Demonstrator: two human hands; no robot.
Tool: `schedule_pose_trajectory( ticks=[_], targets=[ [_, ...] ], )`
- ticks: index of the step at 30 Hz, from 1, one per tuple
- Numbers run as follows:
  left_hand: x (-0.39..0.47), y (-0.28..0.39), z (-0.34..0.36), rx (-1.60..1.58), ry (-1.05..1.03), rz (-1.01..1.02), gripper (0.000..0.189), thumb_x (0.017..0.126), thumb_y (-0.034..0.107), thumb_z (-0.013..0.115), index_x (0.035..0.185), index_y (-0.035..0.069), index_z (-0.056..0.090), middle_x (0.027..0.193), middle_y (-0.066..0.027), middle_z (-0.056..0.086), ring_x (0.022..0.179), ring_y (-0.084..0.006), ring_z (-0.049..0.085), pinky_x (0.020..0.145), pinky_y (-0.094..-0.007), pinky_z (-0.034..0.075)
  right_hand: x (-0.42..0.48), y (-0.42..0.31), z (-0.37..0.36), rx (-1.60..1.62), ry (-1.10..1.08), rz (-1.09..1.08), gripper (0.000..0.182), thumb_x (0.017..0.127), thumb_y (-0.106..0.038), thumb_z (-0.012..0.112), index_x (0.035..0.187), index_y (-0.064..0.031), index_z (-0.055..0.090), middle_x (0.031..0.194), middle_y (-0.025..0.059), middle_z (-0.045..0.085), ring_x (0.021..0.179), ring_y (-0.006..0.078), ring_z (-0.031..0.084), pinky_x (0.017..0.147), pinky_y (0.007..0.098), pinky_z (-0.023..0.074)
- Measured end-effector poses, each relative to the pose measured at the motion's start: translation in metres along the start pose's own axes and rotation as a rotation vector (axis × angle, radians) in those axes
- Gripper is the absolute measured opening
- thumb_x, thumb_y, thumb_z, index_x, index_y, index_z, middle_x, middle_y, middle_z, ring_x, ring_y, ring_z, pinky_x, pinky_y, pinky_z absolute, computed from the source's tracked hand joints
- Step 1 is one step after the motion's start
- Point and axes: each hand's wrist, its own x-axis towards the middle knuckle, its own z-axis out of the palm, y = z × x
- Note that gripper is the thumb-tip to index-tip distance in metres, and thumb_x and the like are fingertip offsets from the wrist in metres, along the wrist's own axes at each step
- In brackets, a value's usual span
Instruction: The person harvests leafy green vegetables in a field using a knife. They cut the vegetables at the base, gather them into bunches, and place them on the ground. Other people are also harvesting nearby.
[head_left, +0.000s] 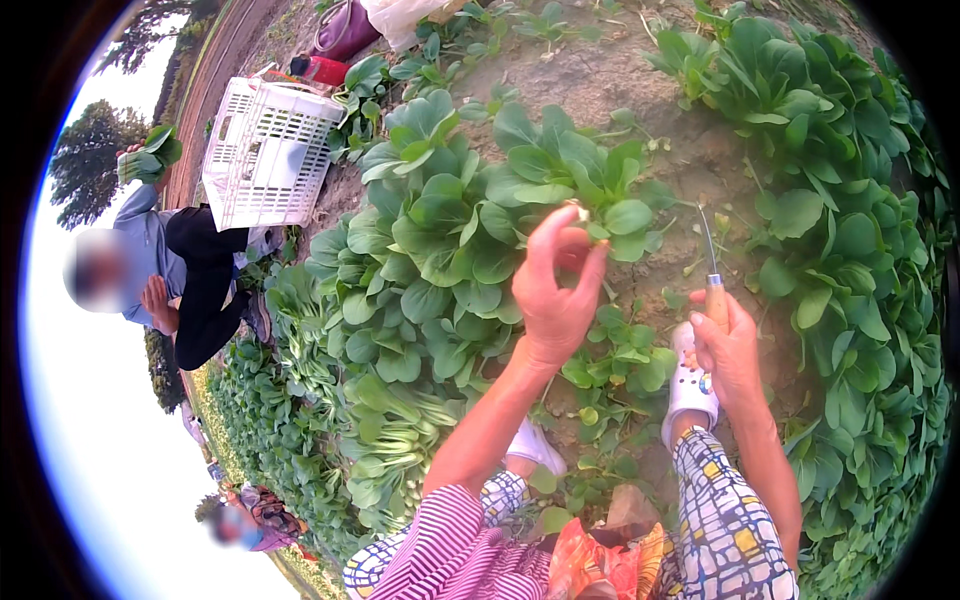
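Observation:
My left hand (555, 289) reaches up to a leafy bok choy plant (577, 161), its thumb and forefinger curled at the lower leaves. A small pale bit (582, 213) shows by the forefinger's tip; whether the fingers grip it or a leaf, I cannot tell. In my right hand (727, 337) is a small sickle (709, 244). My fingers wrap its wooden handle, and the thin, slightly curved blade points away from me over bare soil. Below the left hand, smaller green plants (619, 352) grow between my white clogs (684, 375).
Cut bok choy (401, 431) lies in a heap at left, pale stems showing. Dense growing bok choy (847, 300) lines the right. A white plastic crate (274, 150) stands at upper left, near a red bottle (328, 71) and a purple bag (341, 30). Another person (161, 255) squats beside the crate, holding greens.

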Motion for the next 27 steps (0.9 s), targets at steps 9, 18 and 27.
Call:
schedule_pose_trajectory(
  ticks=[9,18,27],
  targets=[
    [-0.025,-0.034,0.076,0.334,-0.625,0.077,0.023,0.076,0.002,0.061,0.098,0.002,0.058,0.107,-0.0132,0.059,0.083,-0.0343,0.061,0.067,-0.0390,0.052,0.027,0.029,-0.037,-0.122,0.056,0.037,0.024,0.086,-0.029,0.063,0.088,-0.0069,0.054,0.060,-0.0038,0.045,0.044,0.0023,0.037,0.039,0.0173,0.0277],
    [0.049,-0.083,0.043,0.953,-0.736,-0.080,0.041,0.073,0.015,0.069,0.111,0.007,0.055,0.115,-0.0060,0.055,0.084,-0.0324,0.062,0.070,-0.0420,0.051,0.104,0.060,-0.010,-0.319,-0.122,0.112,0.027,0.088,-0.034,0.057,0.084,-0.0082,0.050,0.058,-0.0032,0.044,0.042,0.0034,0.035,0.037,0.0199,0.0258],
    [0.037,-0.103,0.034,0.897,-0.602,-0.118,0.028,0.075,0.013,0.065,0.103,0.014,0.062,0.104,-0.0024,0.057,0.080,-0.0304,0.062,0.065,-0.0417,0.049,0.143,0.074,0.001,-0.337,-0.099,0.125,0.032,0.086,-0.038,0.058,0.084,-0.0061,0.053,0.058,-0.0025,0.045,0.044,0.0051,0.039,0.037,0.0217,0.0268]
  ],
)
